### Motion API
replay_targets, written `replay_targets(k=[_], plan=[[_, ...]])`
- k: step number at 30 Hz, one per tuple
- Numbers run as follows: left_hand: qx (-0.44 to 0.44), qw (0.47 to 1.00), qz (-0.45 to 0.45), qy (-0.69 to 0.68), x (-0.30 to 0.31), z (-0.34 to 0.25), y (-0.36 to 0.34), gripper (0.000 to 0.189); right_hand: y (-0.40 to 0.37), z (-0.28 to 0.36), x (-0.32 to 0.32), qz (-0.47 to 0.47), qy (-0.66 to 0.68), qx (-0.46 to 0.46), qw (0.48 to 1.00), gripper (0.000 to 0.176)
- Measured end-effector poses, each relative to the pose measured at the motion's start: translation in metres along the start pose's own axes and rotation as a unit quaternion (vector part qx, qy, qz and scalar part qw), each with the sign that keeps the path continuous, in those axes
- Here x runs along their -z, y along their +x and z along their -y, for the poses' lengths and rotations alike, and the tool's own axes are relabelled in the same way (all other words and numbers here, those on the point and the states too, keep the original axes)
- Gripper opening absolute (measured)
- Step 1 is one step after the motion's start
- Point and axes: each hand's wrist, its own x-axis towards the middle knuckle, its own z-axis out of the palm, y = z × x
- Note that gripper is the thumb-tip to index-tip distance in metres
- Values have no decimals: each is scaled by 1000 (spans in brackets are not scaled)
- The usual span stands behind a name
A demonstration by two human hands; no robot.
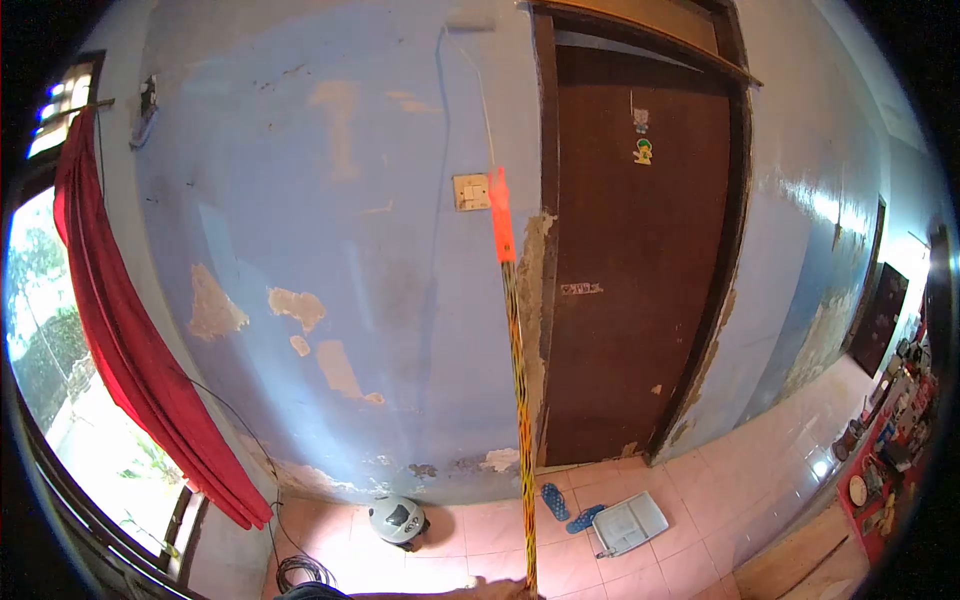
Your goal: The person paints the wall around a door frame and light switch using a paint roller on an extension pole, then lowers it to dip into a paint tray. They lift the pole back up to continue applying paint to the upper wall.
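Observation:
At the bottom edge my left hand (pixel 500 590) is wrapped round a long yellow-and-black striped pole (pixel 521 400); only part of the hand shows. The pole stands nearly upright in front of the wall and has an orange end piece (pixel 503 220). From this a thin bent metal rod (pixel 484 90) runs up to a paint roller (pixel 470 27) high on the blue wall (pixel 370 230). Paint is peeling off the wall in patches. My right hand is not in view.
Beside the pole are a light switch (pixel 471 192) and a brown door (pixel 640 250). A helmet (pixel 397 522), blue slippers (pixel 553 502), a paint tray (pixel 630 523) and coiled cable (pixel 303 573) lie on the floor. A red curtain (pixel 130 330) hangs left; a cluttered table stands right.

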Motion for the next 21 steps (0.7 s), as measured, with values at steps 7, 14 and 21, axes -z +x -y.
replay_targets(k=[7, 14, 21], plan=[[127, 986, -46, 100, 75, -63, 38, 48, 40, 46, 10, -109, -7, 100, 989, 36], [64, 971, -231, -1, 143, -120, 81, 33, -26, -58, -39, -44, -39, -97, 994, 33], [133, 971, -177, -87, 87, -99, 48, 28, -40, -101, -55, -25, -48, -30, 998, 37]])
